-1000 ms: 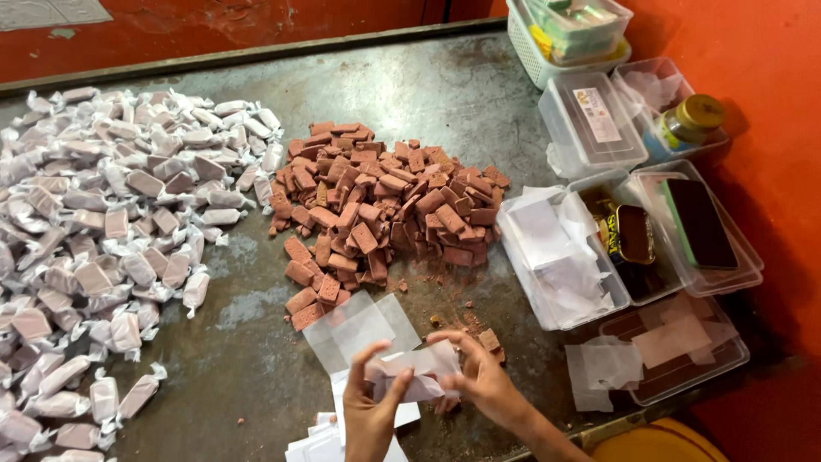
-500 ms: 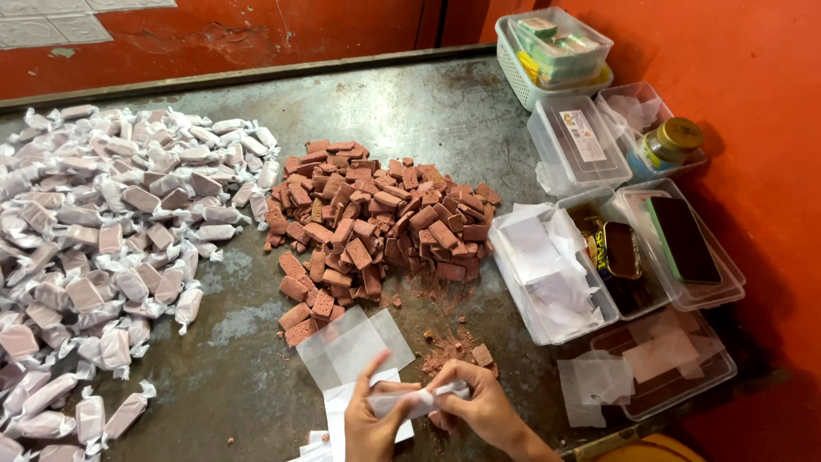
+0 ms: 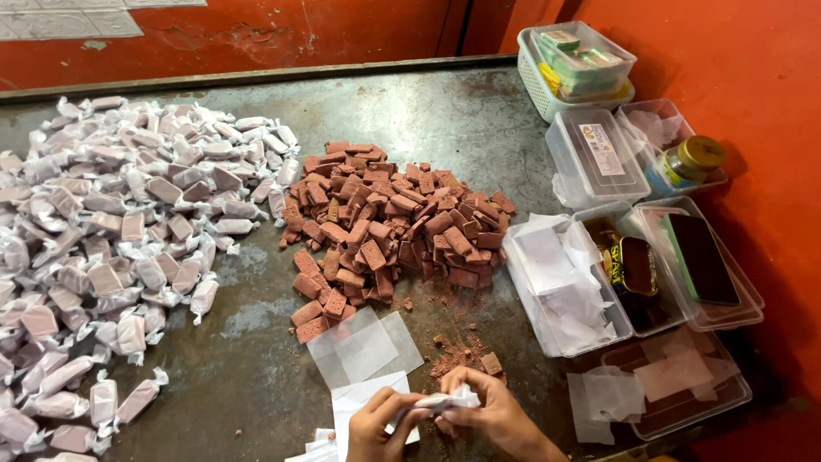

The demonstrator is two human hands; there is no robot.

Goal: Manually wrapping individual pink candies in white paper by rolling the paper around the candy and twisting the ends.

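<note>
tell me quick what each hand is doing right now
Left hand: closed on one end of the wrapped candy.
Right hand: closed on the candy's other end.

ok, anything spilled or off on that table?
Yes: reddish crumbs and one stray brown block lie loose on the metal table, between the brown block pile and the hands, apart from the pile.

I see both hands, left hand (image 3: 374, 423) and right hand (image 3: 496, 417), dropped lower in view since a second ago, flat wrapper now twisted tight around the candy (image 3: 446, 399).
</note>
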